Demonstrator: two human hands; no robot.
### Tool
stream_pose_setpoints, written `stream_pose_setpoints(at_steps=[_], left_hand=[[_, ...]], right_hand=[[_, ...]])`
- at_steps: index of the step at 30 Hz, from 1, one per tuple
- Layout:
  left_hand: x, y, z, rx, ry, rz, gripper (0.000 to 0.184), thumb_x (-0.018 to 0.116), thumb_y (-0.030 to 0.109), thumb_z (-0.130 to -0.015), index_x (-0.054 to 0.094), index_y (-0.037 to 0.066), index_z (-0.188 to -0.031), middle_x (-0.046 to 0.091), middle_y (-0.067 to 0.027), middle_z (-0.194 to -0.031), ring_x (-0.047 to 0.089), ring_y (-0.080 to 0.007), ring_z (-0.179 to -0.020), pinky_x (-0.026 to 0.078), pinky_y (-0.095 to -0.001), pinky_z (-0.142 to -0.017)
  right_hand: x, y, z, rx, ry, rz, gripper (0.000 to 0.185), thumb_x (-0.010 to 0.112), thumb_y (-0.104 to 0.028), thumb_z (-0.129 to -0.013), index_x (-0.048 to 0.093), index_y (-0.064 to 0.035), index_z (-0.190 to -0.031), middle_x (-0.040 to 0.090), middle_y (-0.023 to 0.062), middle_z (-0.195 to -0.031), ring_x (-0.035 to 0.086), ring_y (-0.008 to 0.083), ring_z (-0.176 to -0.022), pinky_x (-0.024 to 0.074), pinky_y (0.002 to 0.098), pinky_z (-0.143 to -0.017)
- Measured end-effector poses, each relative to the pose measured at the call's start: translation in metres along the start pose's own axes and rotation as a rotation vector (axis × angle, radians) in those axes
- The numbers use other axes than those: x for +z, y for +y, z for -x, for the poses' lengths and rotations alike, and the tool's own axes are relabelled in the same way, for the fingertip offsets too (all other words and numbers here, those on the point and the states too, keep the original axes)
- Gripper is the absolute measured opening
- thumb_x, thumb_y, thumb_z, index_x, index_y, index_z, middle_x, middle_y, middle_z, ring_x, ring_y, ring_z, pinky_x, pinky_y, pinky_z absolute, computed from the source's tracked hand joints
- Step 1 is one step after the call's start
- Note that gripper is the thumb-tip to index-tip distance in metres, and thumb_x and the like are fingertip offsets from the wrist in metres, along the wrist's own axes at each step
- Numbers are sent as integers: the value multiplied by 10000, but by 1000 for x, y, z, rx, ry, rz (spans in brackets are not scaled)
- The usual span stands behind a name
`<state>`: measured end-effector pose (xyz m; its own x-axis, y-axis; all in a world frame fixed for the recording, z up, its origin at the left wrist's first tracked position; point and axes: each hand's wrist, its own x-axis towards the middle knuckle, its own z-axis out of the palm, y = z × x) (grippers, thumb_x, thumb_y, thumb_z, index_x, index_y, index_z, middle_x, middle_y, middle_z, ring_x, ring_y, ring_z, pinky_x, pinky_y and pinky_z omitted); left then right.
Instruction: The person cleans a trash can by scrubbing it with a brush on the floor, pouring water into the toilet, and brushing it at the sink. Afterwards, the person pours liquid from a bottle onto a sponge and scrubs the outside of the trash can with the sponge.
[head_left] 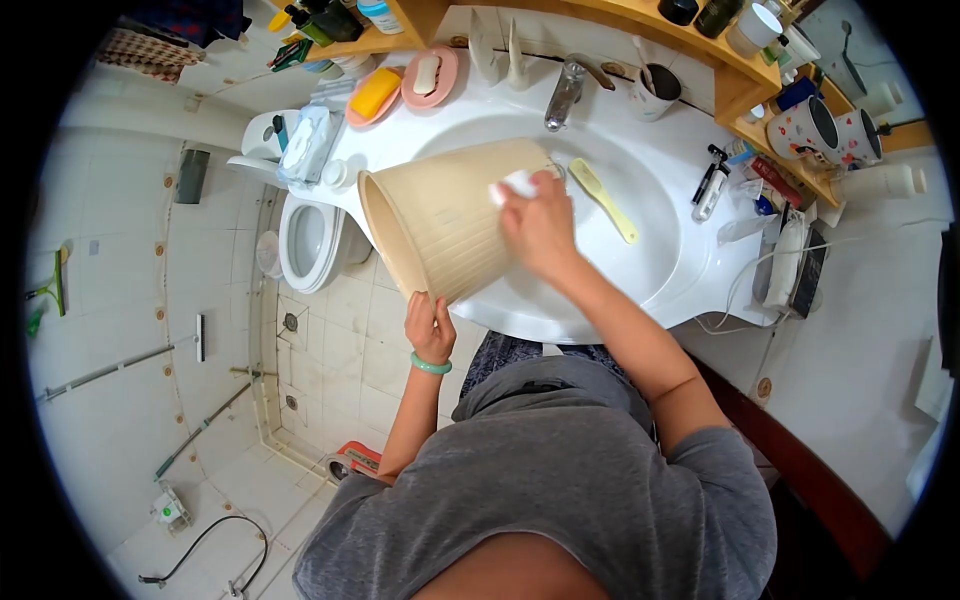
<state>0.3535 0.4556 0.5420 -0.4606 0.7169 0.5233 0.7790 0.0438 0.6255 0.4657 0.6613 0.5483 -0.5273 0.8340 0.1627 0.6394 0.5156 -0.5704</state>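
A beige ribbed wastebasket [450, 215] lies on its side over the sink basin [655, 270], its mouth facing left. My left hand [429, 327], below a green bangle, grips the rim at the lower left. My right hand [540, 225] has its fingers closed on a white sponge [517, 187], pressed to the side of the wastebasket near its base. A pale yellow brush [603, 200] rests in the basin just right of the wastebasket; its bristles are not visible.
Behind the basin stands a faucet [566, 95]. Soap dishes [430, 76] and a toothbrush cup [655, 95] sit along the counter's back. Razors [710, 185] and a cable lie at right. A toilet [310, 243] is on the left; wooden shelves [590, 18] overhang the counter.
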Motion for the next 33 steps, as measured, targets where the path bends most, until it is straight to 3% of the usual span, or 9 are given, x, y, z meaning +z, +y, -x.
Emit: stream_pose_setpoints(at_steps=[3, 6, 14, 16, 18, 22, 25, 29, 33], left_hand=[[-2, -3, -1, 2, -7, -14, 42, 542, -80, -836, 567, -50, -822, 525, -165, -720, 484, -318, -619, 396, -379, -555], [-3, -3, 2, 14, -13, -28, 38, 543, -78, -838, 561, -50, -820, 523, -167, -723, 484, -325, -624, 395, -385, -557], [-1, -1, 0, 35, 10, -16, 64, 523, -59, -872, 543, -43, -813, 468, -155, -697, 452, -305, -602, 371, -372, -538], [-1, 0, 1, 22, -6, -15, 63, 519, -70, -865, 548, -47, -815, 478, -156, -702, 461, -310, -609, 381, -370, -547], [0, -3, 2, 32, 4, -20, 66, 518, -73, -863, 547, -47, -810, 478, -157, -700, 461, -312, -609, 383, -370, -548], [-1, -1, 3, 34, 3, -2, 52, 522, -75, -858, 560, -50, -833, 508, -163, -719, 477, -324, -625, 397, -372, -561], [-3, -5, 6, 28, -25, -26, 52, 570, -96, -805, 541, -61, -832, 514, -174, -735, 476, -344, -635, 398, -400, -565], [-5, -8, 10, 19, -36, -31, 80, 522, -74, -853, 579, -62, -906, 556, -185, -780, 513, -342, -662, 426, -382, -591], [-8, -9, 10, 19, -60, -40, 82, 524, -79, -848, 576, -66, -910, 556, -187, -786, 521, -354, -674, 433, -388, -600]], right_hand=[[-4, 2, -4, -81, -27, -150, 296, 579, -180, -823, 695, -148, -1094, 514, 209, -1124, 459, 371, -1082, 419, 493, -806], [8, 41, -24, 186, -10, -30, 292, 579, -179, -829, 697, -150, -1095, 519, 208, -1122, 458, 360, -1084, 412, 485, -828], [14, 36, -19, -85, 60, -168, 285, 611, -175, -819, 705, -149, -1086, 521, 208, -1110, 478, 366, -1048, 407, 476, -847], [4, 39, -35, 258, -32, -100, 282, 622, -173, -814, 712, -161, -1081, 515, 211, -1132, 477, 357, -1067, 404, 450, -858], [-1, 13, -23, 164, -43, 54, 288, 621, -172, -816, 708, -155, -1090, 512, 211, -1162, 485, 350, -1068, 407, 445, -850], [10, 10, -17, -55, -55, -216, 308, 586, -182, -836, 684, -152, -1127, 514, 207, -1171, 494, 354, -1056, 413, 458, -846], [8, 52, -50, 329, -122, -153, 320, 586, -180, -831, 680, -147, -1135, 530, 211, -1106, 500, 362, -1027, 413, 476, -852], [11, 6, -22, -50, 22, -86, 318, 573, -180, -837, 680, -139, -1134, 524, 220, -1086, 496, 369, -1016, 413, 493, -848], [20, 42, -33, 26, 16, -79, 324, 544, -193, -854, 675, -122, -1142, 516, 207, -1085, 483, 363, -1025, 414, 487, -838]])
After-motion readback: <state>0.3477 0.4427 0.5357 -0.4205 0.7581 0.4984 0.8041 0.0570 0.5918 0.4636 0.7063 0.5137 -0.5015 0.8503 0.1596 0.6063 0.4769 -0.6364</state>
